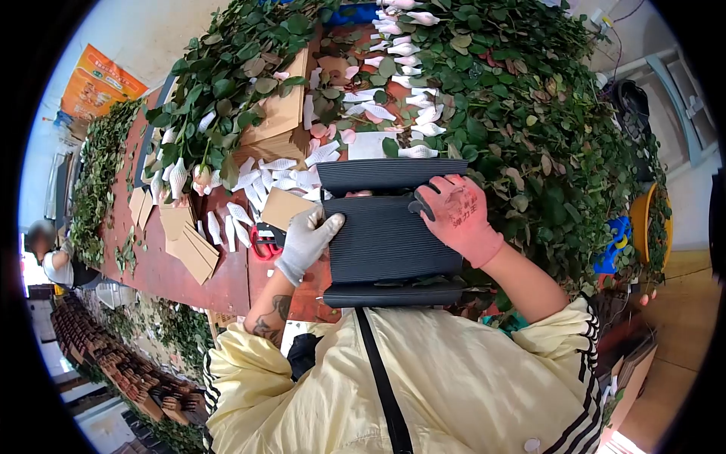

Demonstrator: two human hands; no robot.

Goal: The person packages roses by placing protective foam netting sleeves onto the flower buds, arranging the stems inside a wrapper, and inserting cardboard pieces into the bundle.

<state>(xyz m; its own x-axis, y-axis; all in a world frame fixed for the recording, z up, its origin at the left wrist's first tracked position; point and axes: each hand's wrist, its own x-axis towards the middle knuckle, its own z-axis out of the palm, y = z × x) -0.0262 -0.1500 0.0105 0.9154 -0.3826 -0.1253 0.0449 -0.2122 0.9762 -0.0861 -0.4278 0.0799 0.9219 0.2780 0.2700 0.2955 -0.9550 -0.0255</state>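
In front of my body lies a black corrugated sheet, with a folded or rolled strip along its near edge and a raised black flap along its far edge. My left hand, in a pale grey glove, pinches the sheet's left edge with the thumb on top. My right hand, in a red-pink glove with dark fingertips, grips at the upper right between sheet and flap. A bit of pink shows in the gap between them; what it belongs to is hidden. Red-handled scissors lie left of my left hand.
Leafy rose stems are heaped on the right, with white-netted buds along their edge. Another leafy pile stands at the left behind stacked cardboard. Loose white nets and cardboard pieces cover the red table. A person is at far left.
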